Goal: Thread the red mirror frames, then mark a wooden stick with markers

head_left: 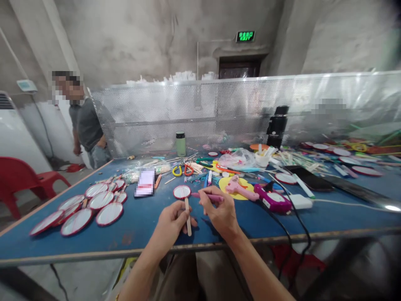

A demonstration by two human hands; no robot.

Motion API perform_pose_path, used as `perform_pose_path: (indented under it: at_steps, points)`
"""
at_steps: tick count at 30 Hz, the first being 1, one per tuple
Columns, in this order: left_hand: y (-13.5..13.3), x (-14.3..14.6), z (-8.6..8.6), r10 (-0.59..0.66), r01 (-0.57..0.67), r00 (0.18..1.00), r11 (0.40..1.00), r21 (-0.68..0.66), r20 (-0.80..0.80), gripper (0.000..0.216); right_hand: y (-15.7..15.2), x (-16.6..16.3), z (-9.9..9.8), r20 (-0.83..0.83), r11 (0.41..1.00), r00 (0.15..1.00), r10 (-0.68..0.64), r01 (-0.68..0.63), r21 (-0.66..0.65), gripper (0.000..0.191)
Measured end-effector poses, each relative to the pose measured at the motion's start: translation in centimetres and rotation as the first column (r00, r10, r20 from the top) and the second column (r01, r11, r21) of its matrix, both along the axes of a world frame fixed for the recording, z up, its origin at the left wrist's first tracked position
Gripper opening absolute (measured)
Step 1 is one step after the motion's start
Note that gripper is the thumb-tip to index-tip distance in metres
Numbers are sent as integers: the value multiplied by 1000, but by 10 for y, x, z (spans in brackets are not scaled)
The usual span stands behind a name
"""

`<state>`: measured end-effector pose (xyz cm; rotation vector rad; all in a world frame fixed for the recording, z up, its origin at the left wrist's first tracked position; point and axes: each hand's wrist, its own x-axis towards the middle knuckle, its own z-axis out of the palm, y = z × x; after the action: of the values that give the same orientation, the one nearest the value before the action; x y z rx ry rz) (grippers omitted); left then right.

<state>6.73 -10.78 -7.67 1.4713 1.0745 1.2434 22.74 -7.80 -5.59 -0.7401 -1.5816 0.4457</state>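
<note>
Between thumb and fingers, my left hand (pixel 173 221) grips the wooden craft stick (pixel 187 209) that forms the handle of a small round disc (pixel 181 192), white with a red rim. My right hand (pixel 220 210) is closed round a purple-pink marker (pixel 210 197). The marker's tip points left at the disc's right edge; whether it touches I cannot tell. To the left lies a group of larger white discs with red rims (pixel 76 221), several overlapping. A pink glue gun (pixel 241 188) rests on a yellow round piece (pixel 226 184) to my right.
A phone (pixel 145 182) lies left of centre, with a green bottle (pixel 181 144) behind. Purple device (pixel 275 200), white block (pixel 300 201) and black cables (pixel 283 228) crowd the right. Scissors, sticks and markers litter the back before a perforated metal screen (pixel 163 113). A person (pixel 86 121) stands far left.
</note>
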Motion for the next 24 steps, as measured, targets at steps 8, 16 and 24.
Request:
perform_pose_path:
  at_steps: [8,16,24]
  points:
    - [3,1,-4,-7,7,1000,1000,14,10,33,2,0,1,-11,999,1000,-9,9,50,19]
    - [7,4,-7,-18,17,999,1000,24,32,39,2,0,0,-21,996,1000,-1,3,94,19]
    - [4,2,-4,-12,12,1000,1000,1,16,36,1,-1,0,-11,993,1000,-25,26,112,19]
